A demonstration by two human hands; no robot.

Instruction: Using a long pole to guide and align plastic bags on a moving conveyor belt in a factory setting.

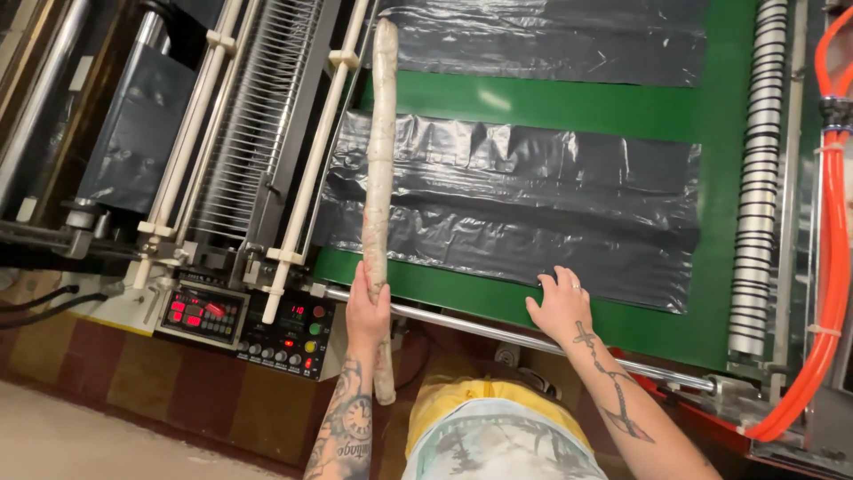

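Note:
My left hand (367, 311) grips a long pale stick (381, 178) wrapped in worn tape, near its lower end. The stick reaches up across the left edge of a stack of black plastic bags (533, 204) that lies on a green conveyor belt (569, 107). My right hand (560, 302) rests flat, fingers spread, on the near edge of that stack, just above a steel bar (480, 331) along the machine's front. A second sheet of black plastic (551, 40) lies farther up the belt.
A control panel (244, 324) with red displays and buttons sits left of my left hand. White rods and a comb-like rack (258, 133) stand at the belt's left. A striped roller (760, 178) and orange hoses (831, 249) run along the right.

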